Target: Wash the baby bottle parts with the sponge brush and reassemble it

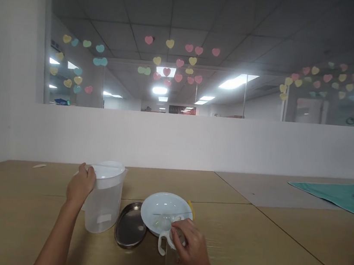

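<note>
Plastic pitcher [103, 207], left of the bowl [164, 200], likely light, stiff, best held high, where left hand [81, 184] grips; right hand [193, 245] curls beside bowl (hold unclear).

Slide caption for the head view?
Left hand at the rim of a plastic pitcher, right hand at a white-handled cup by a white bowl, metal tray between hands.

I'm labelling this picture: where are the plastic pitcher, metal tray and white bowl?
Plastic pitcher [102, 206], head view: front wall.
Metal tray [131, 228], head view: inner floor.
White bowl [166, 203], head view: far inner wall.
</note>
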Demonstrator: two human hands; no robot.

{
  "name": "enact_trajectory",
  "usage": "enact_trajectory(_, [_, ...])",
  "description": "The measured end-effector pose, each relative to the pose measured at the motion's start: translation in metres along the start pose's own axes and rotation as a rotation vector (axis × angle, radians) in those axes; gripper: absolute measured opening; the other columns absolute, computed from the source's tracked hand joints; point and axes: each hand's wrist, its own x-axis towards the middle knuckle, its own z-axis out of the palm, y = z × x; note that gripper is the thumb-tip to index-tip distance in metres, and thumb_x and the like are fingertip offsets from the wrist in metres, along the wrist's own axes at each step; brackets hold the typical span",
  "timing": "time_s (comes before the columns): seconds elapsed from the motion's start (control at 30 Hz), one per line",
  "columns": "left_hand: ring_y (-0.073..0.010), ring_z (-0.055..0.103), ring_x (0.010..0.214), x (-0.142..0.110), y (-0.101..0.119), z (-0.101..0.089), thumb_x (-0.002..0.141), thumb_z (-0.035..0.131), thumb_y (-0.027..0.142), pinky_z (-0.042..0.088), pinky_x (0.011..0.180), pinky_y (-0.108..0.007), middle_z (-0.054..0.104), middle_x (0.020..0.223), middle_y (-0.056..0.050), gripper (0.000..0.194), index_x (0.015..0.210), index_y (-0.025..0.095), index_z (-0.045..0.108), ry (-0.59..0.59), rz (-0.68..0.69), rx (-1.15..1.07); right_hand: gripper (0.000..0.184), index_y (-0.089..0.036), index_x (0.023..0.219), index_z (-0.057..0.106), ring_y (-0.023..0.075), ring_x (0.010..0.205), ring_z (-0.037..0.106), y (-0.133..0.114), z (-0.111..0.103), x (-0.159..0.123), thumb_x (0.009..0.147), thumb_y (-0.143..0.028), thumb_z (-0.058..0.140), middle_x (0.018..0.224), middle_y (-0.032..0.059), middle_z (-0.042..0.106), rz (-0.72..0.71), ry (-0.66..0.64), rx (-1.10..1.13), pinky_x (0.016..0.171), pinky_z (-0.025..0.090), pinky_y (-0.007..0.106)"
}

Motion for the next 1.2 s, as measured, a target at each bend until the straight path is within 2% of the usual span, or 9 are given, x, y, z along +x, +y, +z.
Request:
enact_trajectory(0.2, [-0.0375, 0.057, 0.104, -0.004, 0.004, -0.007, 0.089, 0.019, 0.041, 0.044, 0.078, -0.045, 0.060, 0.110, -0.026, 0.057, 0.128, 0.007, 0.044, -0.003, -0.004, 0.135, 0.010, -0.019, 0.083, 0.059, 0.0150, 0.070, 0.059, 0.001, 0.002, -0.002, 0.085, -0.021, 0.049, 0.075, 0.0033, 0.065, -0.005, 0.003, 0.005, 0.064, 0.045, 0.026])
enact_trajectory(0.33, [-0.0384, 0.059, 0.099, -0.014, 0.021, -0.023, 0.089, 0.022, 0.040, 0.045, 0.076, -0.045, 0.060, 0.105, -0.030, 0.063, 0.134, -0.003, 0.030, 0.007, -0.056, 0.233, 0.011, -0.019, 0.083, 0.059, 0.0152, 0.069, 0.058, 0.002, 0.002, -0.001, 0.085, -0.021, 0.048, 0.075, 0.0033, 0.065, -0.003, 0.005, 0.013, 0.063, 0.045, 0.026])
enact_trajectory(0.43, [-0.0407, 0.060, 0.094, -0.036, 0.045, -0.051, 0.088, 0.027, 0.046, 0.045, 0.073, -0.048, 0.062, 0.100, -0.030, 0.075, 0.139, -0.006, 0.010, 0.084, -0.053, 0.308, 0.011, -0.020, 0.083, 0.059, 0.0150, 0.069, 0.058, 0.002, 0.001, 0.000, 0.085, -0.021, 0.048, 0.074, 0.0030, 0.065, -0.005, 0.001, 0.011, 0.063, 0.045, 0.026])
enact_trajectory(0.53, [-0.0378, 0.061, 0.094, -0.071, 0.076, -0.080, 0.086, 0.027, 0.055, 0.046, 0.075, -0.047, 0.064, 0.103, -0.024, 0.080, 0.143, 0.004, 0.001, 0.085, 0.123, 0.223, 0.011, -0.020, 0.084, 0.059, 0.0149, 0.070, 0.059, 0.002, -0.001, -0.001, 0.085, -0.021, 0.048, 0.075, 0.0031, 0.065, -0.010, -0.007, 0.019, 0.064, 0.046, 0.026])
enact_trajectory(0.63, [-0.0286, 0.060, 0.101, -0.111, 0.107, -0.088, 0.087, 0.027, 0.056, 0.045, 0.084, -0.040, 0.057, 0.123, -0.015, 0.074, 0.144, 0.017, 0.001, -0.129, 0.411, 0.006, 0.012, -0.020, 0.086, 0.059, 0.0152, 0.072, 0.060, 0.003, -0.002, -0.003, 0.086, -0.022, 0.048, 0.077, 0.0036, 0.065, -0.007, -0.007, 0.035, 0.065, 0.046, 0.026])
enact_trajectory(0.73, [-0.0262, 0.058, 0.105, -0.143, 0.131, -0.067, 0.088, 0.030, 0.051, 0.043, 0.086, -0.035, 0.056, 0.124, -0.014, 0.071, 0.145, 0.016, 0.003, -0.326, 0.620, -0.007, 0.012, -0.020, 0.088, 0.059, 0.0152, 0.074, 0.060, 0.004, -0.003, -0.005, 0.086, -0.023, 0.047, 0.079, 0.0037, 0.065, 0.011, -0.020, 0.050, 0.066, 0.047, 0.026])
enact_trajectory(0.83, [-0.0259, 0.055, 0.110, -0.157, 0.142, -0.026, 0.090, 0.030, 0.040, 0.041, 0.088, -0.034, 0.056, 0.123, -0.016, 0.063, 0.143, 0.012, 0.014, -0.439, 0.776, 0.108, 0.015, -0.020, 0.089, 0.059, 0.0152, 0.075, 0.060, 0.004, -0.005, -0.005, 0.088, -0.023, 0.045, 0.080, 0.0042, 0.065, 0.018, -0.026, 0.058, 0.068, 0.047, 0.027])
enact_trajectory(1.0, [-0.0289, 0.052, 0.112, -0.150, 0.130, 0.038, 0.088, 0.033, 0.023, 0.037, 0.094, -0.042, 0.057, 0.119, -0.020, 0.049, 0.134, 0.008, 0.035, -0.536, 0.802, 0.426, 0.018, -0.019, 0.090, 0.060, 0.0154, 0.076, 0.059, 0.001, -0.006, -0.003, 0.088, -0.022, 0.042, 0.082, 0.0049, 0.065, -0.032, 0.000, 0.044, 0.069, 0.046, 0.028])
enact_trajectory(1.2, [-0.0287, 0.056, 0.106, -0.147, 0.111, 0.065, 0.084, 0.037, 0.022, 0.041, 0.090, -0.040, 0.061, 0.113, -0.017, 0.037, 0.115, 0.013, 0.055, -0.757, 0.907, 0.393, 0.021, -0.019, 0.092, 0.060, 0.0162, 0.079, 0.058, -0.001, -0.007, -0.003, 0.088, -0.024, 0.041, 0.084, 0.0053, 0.065, -0.014, -0.018, 0.062, 0.072, 0.046, 0.030])
